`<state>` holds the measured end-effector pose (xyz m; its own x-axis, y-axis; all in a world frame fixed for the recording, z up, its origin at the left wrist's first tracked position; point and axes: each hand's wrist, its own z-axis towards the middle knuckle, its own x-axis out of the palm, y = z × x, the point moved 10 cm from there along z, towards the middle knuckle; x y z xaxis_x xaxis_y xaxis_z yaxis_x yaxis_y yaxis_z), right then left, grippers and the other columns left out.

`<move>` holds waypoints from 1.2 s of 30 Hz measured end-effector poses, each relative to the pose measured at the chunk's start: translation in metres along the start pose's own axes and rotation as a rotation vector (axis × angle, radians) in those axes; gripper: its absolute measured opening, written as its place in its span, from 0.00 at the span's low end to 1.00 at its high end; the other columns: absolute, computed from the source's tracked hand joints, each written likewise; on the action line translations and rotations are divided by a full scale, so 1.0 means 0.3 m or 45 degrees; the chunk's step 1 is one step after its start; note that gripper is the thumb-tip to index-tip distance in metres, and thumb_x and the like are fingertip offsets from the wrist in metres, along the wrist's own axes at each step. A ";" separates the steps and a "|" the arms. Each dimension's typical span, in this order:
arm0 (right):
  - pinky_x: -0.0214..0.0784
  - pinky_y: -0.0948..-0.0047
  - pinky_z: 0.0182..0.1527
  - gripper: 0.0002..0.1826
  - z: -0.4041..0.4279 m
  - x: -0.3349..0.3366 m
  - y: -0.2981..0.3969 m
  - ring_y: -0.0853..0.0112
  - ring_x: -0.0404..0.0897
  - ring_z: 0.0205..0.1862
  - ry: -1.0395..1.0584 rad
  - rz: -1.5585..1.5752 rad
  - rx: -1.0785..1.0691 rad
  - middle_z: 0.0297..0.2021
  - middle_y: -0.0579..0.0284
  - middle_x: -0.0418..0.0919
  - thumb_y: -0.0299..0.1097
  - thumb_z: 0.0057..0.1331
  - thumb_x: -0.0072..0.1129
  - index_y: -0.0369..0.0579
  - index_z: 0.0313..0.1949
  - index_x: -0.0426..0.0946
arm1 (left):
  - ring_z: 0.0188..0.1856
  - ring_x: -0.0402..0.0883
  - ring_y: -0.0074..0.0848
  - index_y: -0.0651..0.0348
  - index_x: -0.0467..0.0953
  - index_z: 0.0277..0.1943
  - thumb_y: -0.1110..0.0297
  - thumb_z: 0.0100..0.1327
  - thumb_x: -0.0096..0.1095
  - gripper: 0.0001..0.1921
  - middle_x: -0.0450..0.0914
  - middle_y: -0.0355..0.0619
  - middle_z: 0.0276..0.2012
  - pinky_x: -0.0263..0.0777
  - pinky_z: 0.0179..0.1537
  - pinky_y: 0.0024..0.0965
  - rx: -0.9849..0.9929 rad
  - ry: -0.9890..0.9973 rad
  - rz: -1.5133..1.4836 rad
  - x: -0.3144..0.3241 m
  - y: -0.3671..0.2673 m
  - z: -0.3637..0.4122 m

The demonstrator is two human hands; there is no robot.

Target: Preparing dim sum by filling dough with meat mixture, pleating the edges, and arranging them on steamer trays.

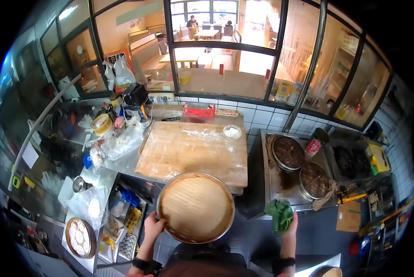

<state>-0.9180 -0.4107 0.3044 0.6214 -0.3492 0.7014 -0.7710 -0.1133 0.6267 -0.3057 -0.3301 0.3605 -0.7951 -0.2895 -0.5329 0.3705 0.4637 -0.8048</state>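
Observation:
My left hand (pixel 154 225) grips the near left rim of a large round bamboo steamer tray (pixel 196 204) with a metal band. The tray is held in front of my body, and its woven base shows no food on it. Its far edge overlaps the front of a floured wooden board (pixel 189 152). Out to the right, my right hand (pixel 290 225) is closed around a dark green bundle (pixel 279 214); whether it is leaves or cloth I cannot tell. A clear bowl of white powder, likely flour, (pixel 232 132) stands at the board's far right corner.
Right of the board, a metal stove unit carries two round steamers (pixel 288 152) (pixel 315 180) and a tall can (pixel 317 141). At lower left are a steamer with perforated liners (pixel 79 237) and an open drawer with eggs (pixel 127 246). Glass windows (pixel 224 76) line the back.

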 end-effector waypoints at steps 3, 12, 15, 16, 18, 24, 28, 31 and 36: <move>0.71 0.59 0.58 0.30 0.093 0.297 -0.151 0.59 0.78 0.56 0.167 -0.024 0.139 0.55 0.52 0.79 0.56 0.72 0.46 0.43 0.59 0.73 | 0.18 0.81 0.33 0.74 0.75 0.48 0.75 0.53 0.61 0.19 0.81 0.54 0.24 0.73 0.17 0.31 -0.026 -0.208 -0.366 -0.164 0.087 -0.053; 0.70 0.57 0.60 0.37 0.215 0.942 -0.720 0.57 0.76 0.59 0.454 -0.158 0.559 0.59 0.51 0.75 0.63 0.73 0.38 0.43 0.65 0.67 | 0.17 0.77 0.27 0.75 0.70 0.56 0.75 0.57 0.60 0.24 0.79 0.49 0.22 0.67 0.17 0.29 -0.269 -0.727 -0.621 -0.629 0.466 -0.135; 0.70 0.52 0.59 0.40 0.214 1.178 -0.957 0.53 0.76 0.58 0.606 -0.185 0.784 0.60 0.49 0.74 0.66 0.72 0.36 0.43 0.66 0.66 | 0.16 0.75 0.25 0.73 0.71 0.56 0.76 0.57 0.60 0.22 0.78 0.47 0.21 0.66 0.16 0.28 -0.332 -0.836 -0.700 -0.791 0.515 -0.224; 0.71 0.50 0.59 0.40 0.228 1.259 -1.062 0.51 0.76 0.58 0.628 -0.158 0.868 0.60 0.48 0.74 0.66 0.73 0.36 0.42 0.67 0.65 | 0.16 0.75 0.24 0.72 0.71 0.56 0.77 0.57 0.58 0.22 0.79 0.47 0.21 0.66 0.16 0.28 -0.374 -0.891 -0.756 -0.832 0.546 -0.245; 0.69 0.54 0.60 0.42 0.195 1.413 -1.247 0.53 0.75 0.59 0.738 -0.265 0.924 0.61 0.50 0.74 0.68 0.72 0.35 0.42 0.67 0.65 | 0.14 0.73 0.23 0.71 0.72 0.54 0.78 0.57 0.57 0.20 0.79 0.46 0.21 0.64 0.15 0.26 -0.440 -0.997 -0.737 -0.926 0.582 -0.298; 0.68 0.58 0.62 0.39 0.165 1.713 -1.826 0.59 0.75 0.60 0.997 -0.487 1.153 0.61 0.54 0.74 0.65 0.73 0.35 0.42 0.66 0.66 | 0.14 0.71 0.23 0.72 0.70 0.56 0.79 0.57 0.56 0.22 0.77 0.45 0.20 0.61 0.14 0.26 -0.623 -1.350 -0.859 -1.053 0.709 -0.484; 0.69 0.61 0.61 0.35 0.115 1.836 -2.270 0.60 0.77 0.58 1.114 -0.707 1.488 0.59 0.54 0.76 0.62 0.74 0.39 0.42 0.63 0.70 | 0.14 0.71 0.23 0.74 0.70 0.56 0.79 0.57 0.57 0.21 0.78 0.46 0.22 0.62 0.15 0.27 -0.789 -1.616 -0.879 -1.050 0.760 -0.617; 0.69 0.62 0.60 0.36 0.069 1.959 -2.563 0.63 0.77 0.58 1.164 -0.948 1.599 0.59 0.55 0.76 0.63 0.72 0.43 0.44 0.63 0.71 | 0.13 0.69 0.20 0.67 0.74 0.44 0.77 0.56 0.56 0.11 0.75 0.42 0.20 0.60 0.14 0.23 -0.923 -1.823 -0.783 -1.045 0.696 -0.693; 0.62 0.67 0.65 0.41 -0.138 2.458 -2.919 0.66 0.72 0.62 1.549 -1.173 1.354 0.62 0.57 0.74 0.67 0.68 0.48 0.43 0.65 0.68 | 0.13 0.72 0.20 0.64 0.75 0.43 0.77 0.56 0.56 0.11 0.77 0.41 0.21 0.63 0.12 0.22 -1.041 -2.148 -0.731 -0.935 0.624 -0.833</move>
<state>0.2210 -0.5304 0.2869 0.2171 0.8740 0.4348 0.3716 -0.4859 0.7911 -0.1332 0.0472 0.4246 0.6574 -0.6629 -0.3583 -0.3896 0.1079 -0.9146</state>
